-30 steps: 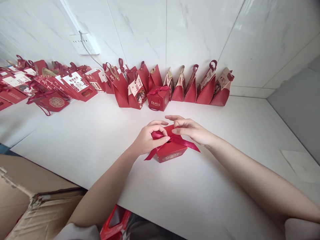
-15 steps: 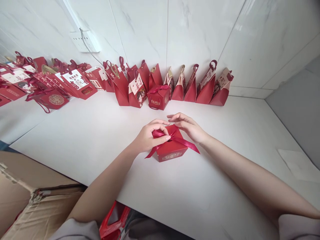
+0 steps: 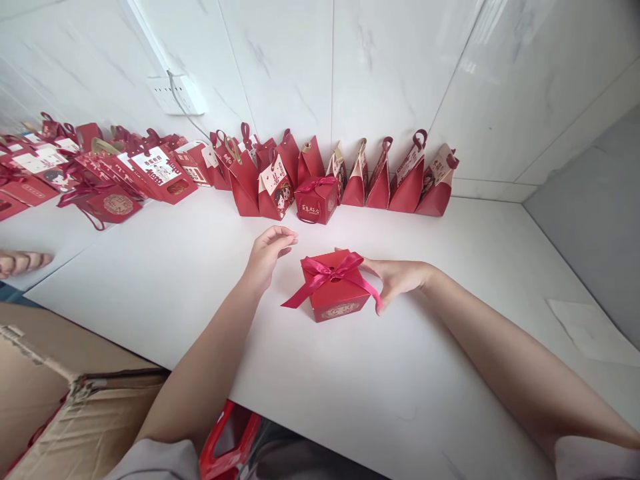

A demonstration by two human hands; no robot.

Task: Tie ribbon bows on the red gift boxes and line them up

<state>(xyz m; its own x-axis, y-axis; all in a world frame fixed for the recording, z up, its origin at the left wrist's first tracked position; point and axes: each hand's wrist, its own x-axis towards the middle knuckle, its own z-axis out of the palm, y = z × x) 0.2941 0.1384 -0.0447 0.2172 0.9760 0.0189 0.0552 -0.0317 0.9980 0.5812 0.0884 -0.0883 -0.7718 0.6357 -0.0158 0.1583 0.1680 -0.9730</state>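
Note:
A red gift box (image 3: 341, 293) with a gold print on its front stands on the white table in front of me. Tied in a bow across its top is a dark pink satin ribbon (image 3: 333, 273), whose tails hang to either side. My left hand (image 3: 270, 257) is to the left of the box, off it, with loosely bent fingers and nothing in them. Around the box's right side spreads my right hand (image 3: 400, 279), its fingertips partly hidden behind the box. The right thumb is beside the ribbon's right tail, apart from the box's front corner.
Behind, a row of red gift boxes (image 3: 380, 187) lines the tiled wall, one ribboned box (image 3: 317, 200) before it. More boxes (image 3: 157, 173) crowd the left. Another person's hand (image 3: 23, 263) rests at the left edge. A cardboard carton (image 3: 100, 407) stands below left.
My left hand has let go of the bow and moved left. My right hand has moved from above the box down to its right side. Another person's hand has appeared at the left.

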